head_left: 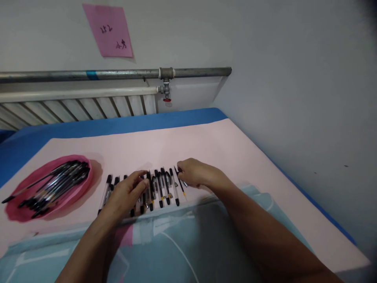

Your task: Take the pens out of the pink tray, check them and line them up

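A row of black-capped clear pens (159, 190) lies side by side on the pink sheet, some with yellow bits near their lower ends. Over the left part of the row is my left hand (125, 194), thumb and forefinger apart, their tips against a pen (150, 192). My right hand (194, 173) is at the row's right end, fingers pinched together at the upper part of a thin dark pen refill (181, 186) with a yellow end. Short clear pieces with black parts (168, 179) lie among the pens. My left hand hides several pens.
A pink oval basket (88, 177) holding many pens stands at the left. Light blue patterned cloth (176, 243) covers the near edge. Behind the blue table border (132, 125) are a radiator (97, 108) and a metal pipe (123, 74). A grey wall (294, 98) closes off the right.
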Action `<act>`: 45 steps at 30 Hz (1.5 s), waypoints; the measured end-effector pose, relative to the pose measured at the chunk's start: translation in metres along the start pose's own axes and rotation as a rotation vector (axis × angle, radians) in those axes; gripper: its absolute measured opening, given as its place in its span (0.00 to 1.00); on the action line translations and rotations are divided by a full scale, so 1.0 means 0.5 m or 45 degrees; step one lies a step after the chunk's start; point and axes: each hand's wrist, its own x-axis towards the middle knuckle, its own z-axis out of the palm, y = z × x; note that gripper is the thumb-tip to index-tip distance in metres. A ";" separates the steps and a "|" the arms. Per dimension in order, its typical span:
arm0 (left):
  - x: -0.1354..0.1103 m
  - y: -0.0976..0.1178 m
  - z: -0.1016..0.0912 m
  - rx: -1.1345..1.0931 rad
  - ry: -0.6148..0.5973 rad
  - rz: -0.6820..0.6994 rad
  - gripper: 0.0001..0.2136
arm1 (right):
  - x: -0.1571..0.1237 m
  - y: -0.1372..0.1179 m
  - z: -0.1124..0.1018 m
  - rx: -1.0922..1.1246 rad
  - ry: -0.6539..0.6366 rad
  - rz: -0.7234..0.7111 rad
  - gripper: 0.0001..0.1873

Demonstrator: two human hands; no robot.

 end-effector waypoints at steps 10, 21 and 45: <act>-0.003 0.002 -0.001 0.043 0.041 -0.010 0.23 | 0.011 0.007 0.006 0.125 -0.061 0.028 0.11; -0.014 -0.005 -0.137 -0.046 0.981 -0.139 0.18 | 0.034 0.018 0.014 0.426 -0.203 0.051 0.08; -0.012 -0.042 -0.202 0.744 0.958 -0.515 0.20 | -0.012 -0.005 0.003 -0.118 -0.036 -0.145 0.28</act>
